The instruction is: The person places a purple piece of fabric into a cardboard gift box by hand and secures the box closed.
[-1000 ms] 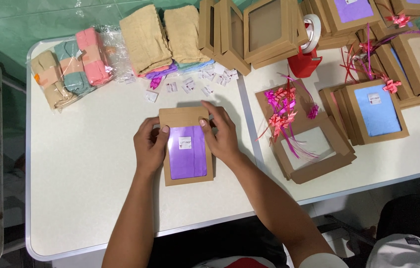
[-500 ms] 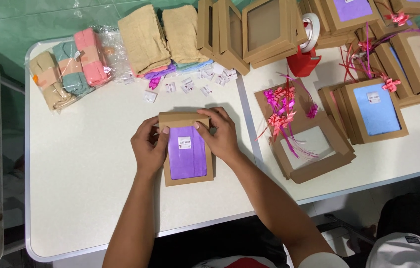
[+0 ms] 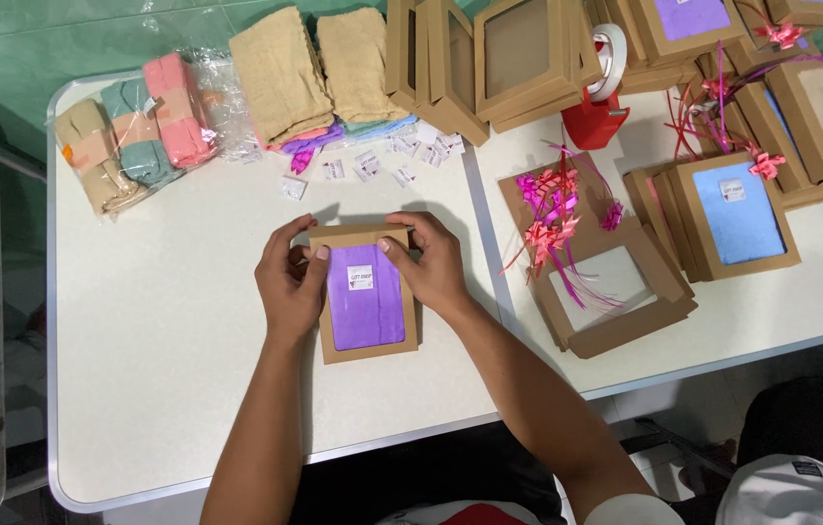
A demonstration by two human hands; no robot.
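Observation:
A brown cardboard gift box (image 3: 367,345) with a clear window lies flat on the white table (image 3: 159,369). Purple cloth and a small white label show through the window. My left hand (image 3: 287,280) grips the box's upper left edge, thumb resting on the lid. My right hand (image 3: 433,262) holds the upper right corner, its thumb pressing on the lid near the label. Both hands are at the box's far end.
Folded towels (image 3: 280,73) and wrapped pastel cloths (image 3: 134,136) lie at the back left. Small white labels (image 3: 373,163) are scattered behind the box. Empty box lids with pink ribbons (image 3: 567,219), a red tape dispenser (image 3: 596,112) and several filled boxes (image 3: 737,219) crowd the right.
The box and both hands have stayed nearly in place. My fingers have shifted slightly along the box's top edge.

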